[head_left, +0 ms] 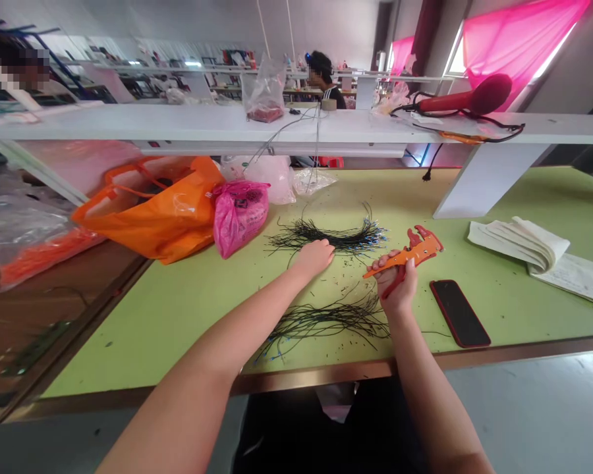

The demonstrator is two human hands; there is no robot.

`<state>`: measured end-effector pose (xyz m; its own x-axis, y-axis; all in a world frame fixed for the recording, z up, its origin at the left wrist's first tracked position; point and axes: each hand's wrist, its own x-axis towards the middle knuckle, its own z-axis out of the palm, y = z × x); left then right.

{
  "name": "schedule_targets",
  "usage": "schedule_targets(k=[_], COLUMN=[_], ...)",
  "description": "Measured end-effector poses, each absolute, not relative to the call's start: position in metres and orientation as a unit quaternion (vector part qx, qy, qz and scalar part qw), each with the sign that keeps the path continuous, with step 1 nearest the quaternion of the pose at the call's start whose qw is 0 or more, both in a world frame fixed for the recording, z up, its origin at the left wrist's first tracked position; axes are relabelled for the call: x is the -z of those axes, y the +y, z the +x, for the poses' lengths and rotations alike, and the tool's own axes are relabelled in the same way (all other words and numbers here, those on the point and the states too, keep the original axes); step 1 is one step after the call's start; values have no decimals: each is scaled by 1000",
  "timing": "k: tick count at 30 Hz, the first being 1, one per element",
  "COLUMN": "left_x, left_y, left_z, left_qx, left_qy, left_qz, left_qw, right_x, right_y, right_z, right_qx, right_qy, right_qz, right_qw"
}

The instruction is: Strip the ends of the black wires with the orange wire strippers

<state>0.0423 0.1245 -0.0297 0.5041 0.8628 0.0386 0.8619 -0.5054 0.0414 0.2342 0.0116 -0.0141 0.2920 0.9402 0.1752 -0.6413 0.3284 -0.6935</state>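
Phone beside right hand (near wires)

Green worktable, white shelf, seemingly pink-curtained windows.

two wire bundles, one orange stripper, one phone, two hands

L hand flat, palm down, arm stretched fwd; R hand fisted in a grip, wrist bent.
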Motion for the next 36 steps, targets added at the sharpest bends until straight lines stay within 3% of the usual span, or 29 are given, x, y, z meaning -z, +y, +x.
schedule_targets(k=[12,28,36], left_x=[50,-20,-20], left_y=[157,157,144], left_z=[48,38,54], left_qx=[-16,-281,-292], left_qy=[441,602,578], left_qz=[897,743,760], left_qw=[-17,82,56], right_x=[17,33,47], right_y=[13,25,29], right_z=[230,233,224], right_qx=[-539,-561,-573], right_qy=[-276,-255,-290], right_qz=[-258,-239,-264], right_qw=[753,750,719])
